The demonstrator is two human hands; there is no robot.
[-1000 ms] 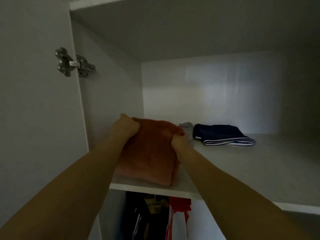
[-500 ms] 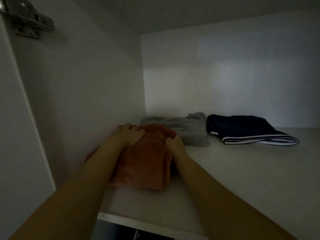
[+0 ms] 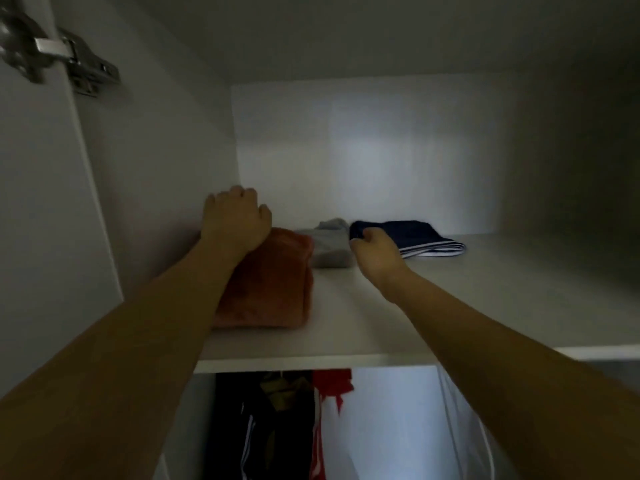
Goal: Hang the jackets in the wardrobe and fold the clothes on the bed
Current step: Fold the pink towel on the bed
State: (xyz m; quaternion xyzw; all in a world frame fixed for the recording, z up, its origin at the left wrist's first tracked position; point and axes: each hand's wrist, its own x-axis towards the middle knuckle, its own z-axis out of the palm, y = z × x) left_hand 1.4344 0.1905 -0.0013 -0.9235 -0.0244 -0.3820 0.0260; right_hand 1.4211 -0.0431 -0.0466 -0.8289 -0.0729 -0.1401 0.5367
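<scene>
Orange fleece (image 3: 270, 282) sits folded on the shelf (image 3: 363, 317) by the left wall; my left hand (image 3: 235, 220) hovers loosely curled over its back edge, while my right hand (image 3: 375, 251) pinches the navy garment (image 3: 412, 233). I'd slide that navy piece flush beside the grey one (image 3: 329, 249), keeping folds flat. No readable writing shows.

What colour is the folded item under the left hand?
Orange-rust, seen in the head view, the only one.
</scene>
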